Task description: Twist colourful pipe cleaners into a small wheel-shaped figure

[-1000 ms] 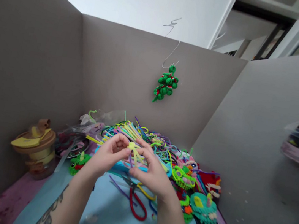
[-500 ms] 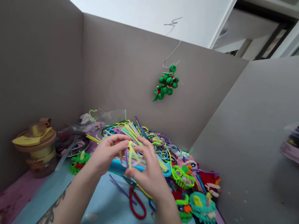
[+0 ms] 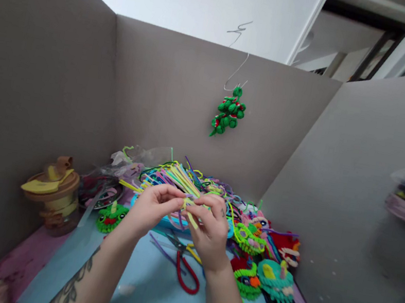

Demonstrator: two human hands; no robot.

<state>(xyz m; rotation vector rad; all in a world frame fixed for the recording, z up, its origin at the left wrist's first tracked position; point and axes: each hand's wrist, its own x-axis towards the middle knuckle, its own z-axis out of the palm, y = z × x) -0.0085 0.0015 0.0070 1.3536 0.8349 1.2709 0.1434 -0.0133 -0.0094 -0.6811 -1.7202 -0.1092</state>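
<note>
My left hand point(image 3: 156, 211) pinches a small bundle of yellow and purple pipe cleaners point(image 3: 192, 221) between thumb and fingertips. On the same bundle, close beside it, the fingers of my right hand point(image 3: 211, 229) are closed; a yellow end slants down across that palm. Both hands are raised over the table, in front of a blue tray point(image 3: 231, 228) heaped with loose pipe cleaners point(image 3: 178, 174). Below them lie scissors with red handles point(image 3: 181, 273) and a loose purple pipe cleaner point(image 3: 161, 250). The exact join between the held strands is hidden by my fingers.
A green fuzzy figure point(image 3: 110, 217) sits left of the tray. More fuzzy figures, including a turquoise one point(image 3: 276, 280), crowd the right. A lidded cup point(image 3: 60, 199) stands far left. Green pieces point(image 3: 230, 112) hang from a wire before the grey back panel point(image 3: 166, 93).
My right-hand fingers have closed in toward the left fingertips, and the looser loop of yellow and purple strands is now gathered between them. The view has shifted slightly.
</note>
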